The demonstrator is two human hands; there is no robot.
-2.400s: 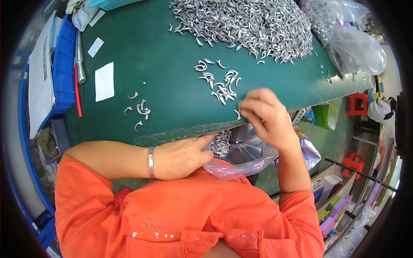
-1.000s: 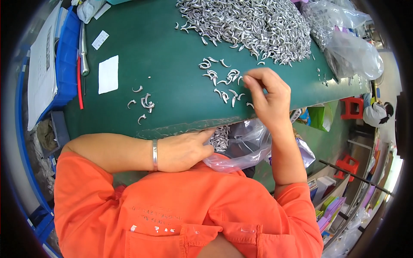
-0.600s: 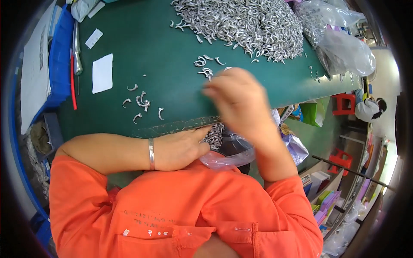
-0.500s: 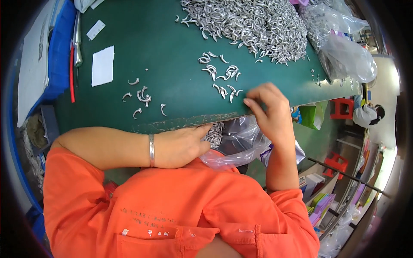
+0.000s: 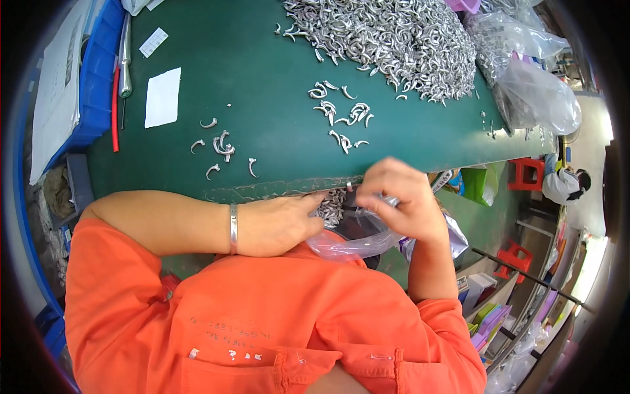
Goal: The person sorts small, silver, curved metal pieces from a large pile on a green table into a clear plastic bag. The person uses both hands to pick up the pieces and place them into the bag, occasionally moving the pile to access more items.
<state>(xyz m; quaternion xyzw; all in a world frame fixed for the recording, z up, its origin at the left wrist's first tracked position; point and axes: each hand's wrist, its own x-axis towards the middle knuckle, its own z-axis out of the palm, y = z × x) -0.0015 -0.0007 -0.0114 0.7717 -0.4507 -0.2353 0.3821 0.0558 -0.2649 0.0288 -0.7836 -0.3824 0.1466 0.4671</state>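
My left hand (image 5: 279, 224), a silver bangle on its wrist, is at the near table edge, gripping the mouth of a clear plastic bag (image 5: 348, 248). Its index finger and thumb are spread, and its other fingers are hidden. Small silver curved metal pieces (image 5: 331, 209) fill part of the bag. Over the bag's mouth is my right hand (image 5: 403, 200), slightly blurred, its fingertips pinched on one small curved metal piece (image 5: 349, 187). Beyond it on the green table lie a loose group of such pieces (image 5: 346, 141) and, further left, a smaller group (image 5: 224, 147).
A large heap of the same pieces (image 5: 394, 46) covers the far table. Stuffed clear bags (image 5: 538, 92) stand at the far right. White paper (image 5: 162, 97), a red rod (image 5: 115, 108) and a blue tray (image 5: 98, 85) are at left. Red stools (image 5: 525, 174) stand on the floor at right.
My right hand has come down and slightly left, from beside the loose pieces to the bag's mouth. One piece is gone from that group. My left hand stays put.
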